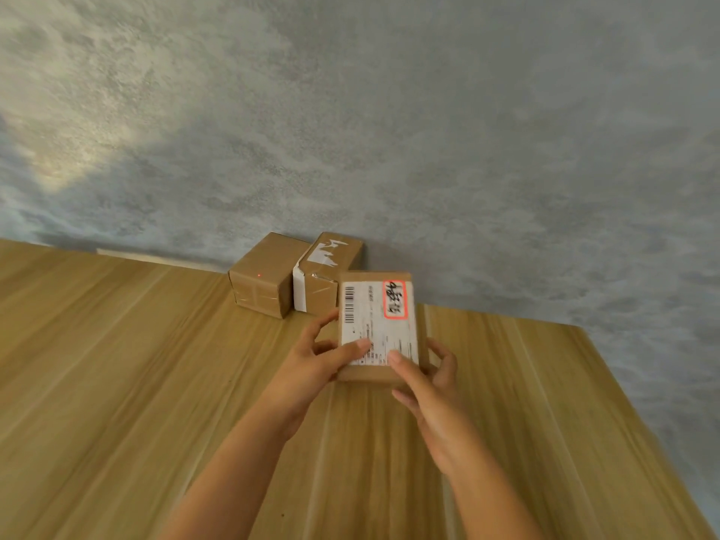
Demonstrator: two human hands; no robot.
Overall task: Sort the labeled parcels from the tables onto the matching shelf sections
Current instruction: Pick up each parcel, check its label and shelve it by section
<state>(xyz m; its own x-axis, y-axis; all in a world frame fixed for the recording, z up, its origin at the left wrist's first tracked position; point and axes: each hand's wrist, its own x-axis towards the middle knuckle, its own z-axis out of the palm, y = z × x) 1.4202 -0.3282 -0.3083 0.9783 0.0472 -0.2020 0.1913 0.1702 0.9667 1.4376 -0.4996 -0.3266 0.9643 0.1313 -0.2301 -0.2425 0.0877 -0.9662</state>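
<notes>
Both hands hold one flat cardboard parcel (pixel 378 329) above the far part of the wooden surface (pixel 117 364), label side up. The left hand (pixel 311 364) grips its left edge, thumb lying across the white label; the right hand (pixel 428 387) grips the lower right corner, thumb likewise on the label. The label carries a barcode and handwritten black characters in a red-outlined box (pixel 395 300); the characters cannot be read with confidence at this angle. Two further parcels rest on the surface against the grey wall (pixel 389 130): a plain brown box (pixel 263 280) and, touching its right side, a taped box (pixel 325 276) with a torn white label. As a judgement, the task stands at the label-reading stage for the held parcel; at least these two parcels are left to sort. No shelf or section marking is in view, so the destination cannot be verified. The surface's near and left parts are cut off by the frame.
</notes>
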